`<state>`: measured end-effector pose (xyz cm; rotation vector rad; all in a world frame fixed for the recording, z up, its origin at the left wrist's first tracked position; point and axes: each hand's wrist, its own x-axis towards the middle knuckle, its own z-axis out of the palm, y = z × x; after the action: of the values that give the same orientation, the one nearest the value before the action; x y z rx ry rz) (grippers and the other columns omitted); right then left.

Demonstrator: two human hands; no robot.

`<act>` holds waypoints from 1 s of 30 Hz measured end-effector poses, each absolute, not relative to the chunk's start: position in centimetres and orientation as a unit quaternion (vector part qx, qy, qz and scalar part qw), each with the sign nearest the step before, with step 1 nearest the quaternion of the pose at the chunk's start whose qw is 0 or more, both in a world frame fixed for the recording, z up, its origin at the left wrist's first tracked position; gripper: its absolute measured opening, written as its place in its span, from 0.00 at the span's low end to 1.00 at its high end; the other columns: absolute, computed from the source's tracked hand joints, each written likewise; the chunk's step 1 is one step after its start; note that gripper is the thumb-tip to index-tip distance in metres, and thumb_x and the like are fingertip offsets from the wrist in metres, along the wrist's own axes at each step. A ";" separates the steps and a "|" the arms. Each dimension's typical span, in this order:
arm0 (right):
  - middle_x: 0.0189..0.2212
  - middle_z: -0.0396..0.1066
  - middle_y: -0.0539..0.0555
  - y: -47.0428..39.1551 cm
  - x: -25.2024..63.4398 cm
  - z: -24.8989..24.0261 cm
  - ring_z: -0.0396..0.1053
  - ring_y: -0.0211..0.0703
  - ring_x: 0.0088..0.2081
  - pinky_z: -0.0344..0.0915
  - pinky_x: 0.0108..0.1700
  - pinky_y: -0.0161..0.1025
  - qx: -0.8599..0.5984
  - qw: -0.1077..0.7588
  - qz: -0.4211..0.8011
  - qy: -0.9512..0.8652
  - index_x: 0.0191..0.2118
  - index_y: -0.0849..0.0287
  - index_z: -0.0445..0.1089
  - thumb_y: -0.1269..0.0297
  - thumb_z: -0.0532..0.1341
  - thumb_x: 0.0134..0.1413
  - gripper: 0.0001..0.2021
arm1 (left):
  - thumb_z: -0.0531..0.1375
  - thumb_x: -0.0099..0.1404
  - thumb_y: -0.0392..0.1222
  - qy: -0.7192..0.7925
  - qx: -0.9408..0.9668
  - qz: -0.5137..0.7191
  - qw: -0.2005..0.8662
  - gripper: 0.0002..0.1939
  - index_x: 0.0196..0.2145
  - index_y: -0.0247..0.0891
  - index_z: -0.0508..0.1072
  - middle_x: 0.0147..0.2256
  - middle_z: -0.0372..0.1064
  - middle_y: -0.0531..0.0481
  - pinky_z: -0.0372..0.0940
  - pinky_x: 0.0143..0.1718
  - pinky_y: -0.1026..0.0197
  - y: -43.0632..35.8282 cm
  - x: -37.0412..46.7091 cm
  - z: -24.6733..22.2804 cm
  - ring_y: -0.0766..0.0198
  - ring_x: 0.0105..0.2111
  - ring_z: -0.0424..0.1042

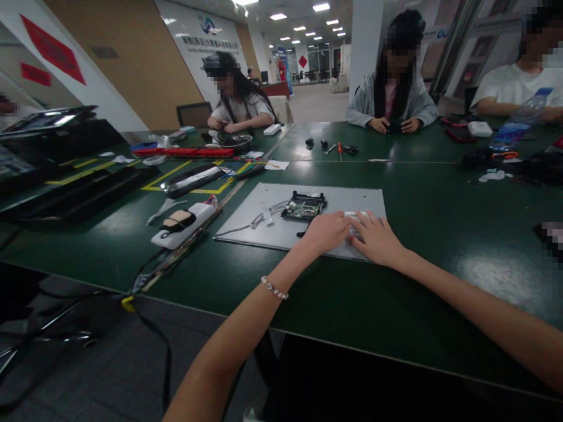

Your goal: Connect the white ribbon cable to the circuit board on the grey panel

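both hands on the grey panel [281,228] lying flat on the green counter [440,234]: left hand [328,231] and right hand [376,237] side by side, touching, pressing its near right corner. fingers look flat, nothing gripped, though the contact spot is hidden. circuit board [303,206] sits on the panel just beyond the left hand.

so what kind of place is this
Likely an electronics assembly or repair workroom: both hands, left and right, rest on a grey metal panel bearing a circuit board, with a screwdriver on the shared green table.
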<state>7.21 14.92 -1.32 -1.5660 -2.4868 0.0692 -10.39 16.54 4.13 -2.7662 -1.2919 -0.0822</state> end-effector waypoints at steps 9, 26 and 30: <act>0.68 0.52 0.62 15.2 6.5 -1.5 0.47 0.66 0.68 0.49 0.63 0.68 -0.524 0.140 0.030 -0.839 0.67 0.58 0.56 0.49 0.43 0.68 0.29 | 0.54 0.68 0.47 -0.604 -0.791 -0.081 0.061 0.22 0.56 0.33 0.65 0.53 0.65 0.35 0.60 0.52 0.52 18.1 -14.0 5.2 0.48 0.54 0.63; 0.68 0.53 0.63 15.2 6.5 -0.9 0.47 0.65 0.68 0.49 0.63 0.67 -0.519 0.144 0.050 -0.841 0.67 0.59 0.57 0.50 0.44 0.68 0.29 | 0.50 0.69 0.52 -0.766 -0.642 -0.017 0.026 0.29 0.57 0.26 0.64 0.59 0.60 0.25 0.49 0.58 0.34 27.8 -17.1 3.2 0.35 0.60 0.57; 0.69 0.51 0.62 15.1 6.4 -0.9 0.46 0.65 0.68 0.47 0.64 0.67 -0.525 0.136 0.054 -0.838 0.67 0.59 0.56 0.50 0.43 0.68 0.29 | 0.48 0.69 0.57 -0.741 -0.670 -0.035 0.025 0.30 0.58 0.30 0.64 0.60 0.59 0.29 0.53 0.58 0.38 27.1 -18.4 3.1 0.38 0.60 0.58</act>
<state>6.43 15.12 -0.87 -1.5212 -2.4275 0.1559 -18.40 27.09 3.07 -2.0722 -2.2918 -0.1089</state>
